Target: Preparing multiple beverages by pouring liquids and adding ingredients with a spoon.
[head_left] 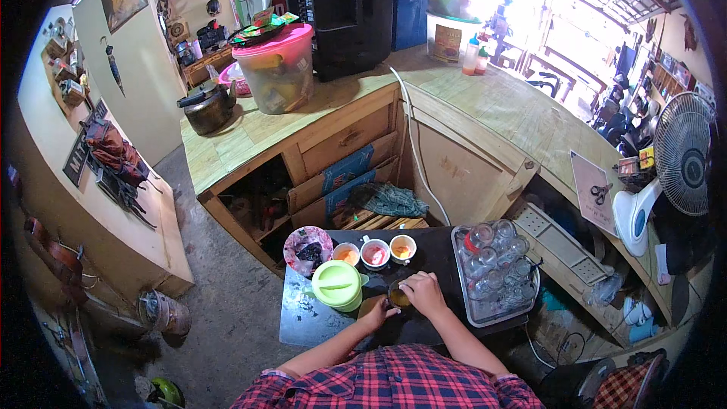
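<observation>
– Is wearing what?
– Is wearing a plaid shirt (390, 379), showing red-pink checks crossed by dark navy bands
– Is reaching how far?
– Is stopping short at the sleeves (521, 391), leaving forearms (463, 342) and hands (424, 293) bare

The pitcher (338, 286) is green, the shirt (379, 380) red-checked.

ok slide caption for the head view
Left hand and right hand at a cup, green pitcher and white cups nearby.
</observation>
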